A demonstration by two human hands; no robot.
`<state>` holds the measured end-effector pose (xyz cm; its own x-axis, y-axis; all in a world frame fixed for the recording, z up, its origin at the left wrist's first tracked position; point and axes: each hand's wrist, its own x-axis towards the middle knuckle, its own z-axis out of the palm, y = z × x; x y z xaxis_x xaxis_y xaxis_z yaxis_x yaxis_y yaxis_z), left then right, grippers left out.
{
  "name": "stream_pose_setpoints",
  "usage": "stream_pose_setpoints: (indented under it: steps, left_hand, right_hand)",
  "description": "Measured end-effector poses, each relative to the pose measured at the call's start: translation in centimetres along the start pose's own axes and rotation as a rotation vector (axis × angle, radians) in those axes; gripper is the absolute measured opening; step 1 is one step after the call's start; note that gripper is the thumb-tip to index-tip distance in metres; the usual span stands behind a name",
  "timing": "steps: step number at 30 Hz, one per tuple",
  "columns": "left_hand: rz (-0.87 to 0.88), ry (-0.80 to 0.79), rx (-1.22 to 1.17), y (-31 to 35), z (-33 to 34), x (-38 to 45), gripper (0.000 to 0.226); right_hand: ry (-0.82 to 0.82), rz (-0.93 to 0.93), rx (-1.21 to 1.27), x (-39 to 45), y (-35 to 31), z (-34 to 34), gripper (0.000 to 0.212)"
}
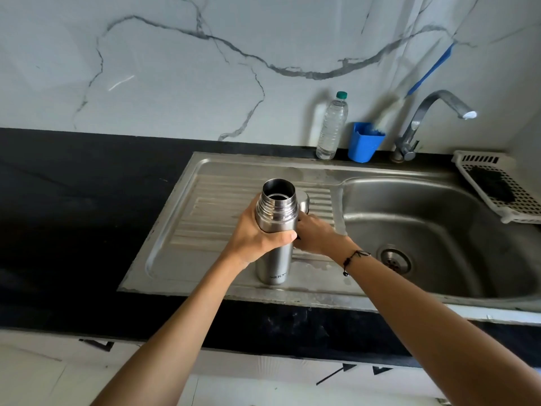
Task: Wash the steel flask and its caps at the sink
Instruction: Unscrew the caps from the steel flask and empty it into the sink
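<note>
The steel flask stands upright on the sink's ribbed drainboard, its threaded mouth open and uncapped. My left hand grips the flask's upper body from the left, with the thumb across its front. My right hand is curled just right of and behind the flask, and a small dark cap piece shows at its thumb side, mostly hidden. A rounded steel cap sits on the drainboard behind the flask, right above my right fingers. I cannot tell whether they touch it.
The sink basin with its drain lies to the right, under a steel tap. At the back stand a plastic water bottle and a blue cup holding a bottle brush. A white basket with a dark scrubber sits far right.
</note>
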<state>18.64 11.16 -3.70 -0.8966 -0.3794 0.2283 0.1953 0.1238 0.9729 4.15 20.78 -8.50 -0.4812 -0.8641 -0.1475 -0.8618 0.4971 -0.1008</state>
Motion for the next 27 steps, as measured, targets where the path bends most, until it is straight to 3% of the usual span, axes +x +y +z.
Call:
stream_pose_setpoints:
  steps: [7,13,17,27]
  left_hand:
    - [0.025,0.01,0.007,-0.7,0.0,-0.3,0.07]
    - [0.018,0.102,0.104,-2.2,0.4,-1.1,0.07]
    - [0.049,0.177,0.146,-1.9,1.8,-0.9,0.061]
    - [0.195,-0.006,0.295,1.8,10.8,1.3,0.055]
  right_hand:
    - [0.052,0.125,0.085,-2.1,-0.7,-1.1,0.063]
    - [0.238,0.252,0.231,-4.9,-0.1,-1.4,0.058]
    - [0.273,0.321,0.255,-7.1,1.0,-0.9,0.051]
    - [0.325,0.612,0.238,-15.1,10.1,-0.2,0.043]
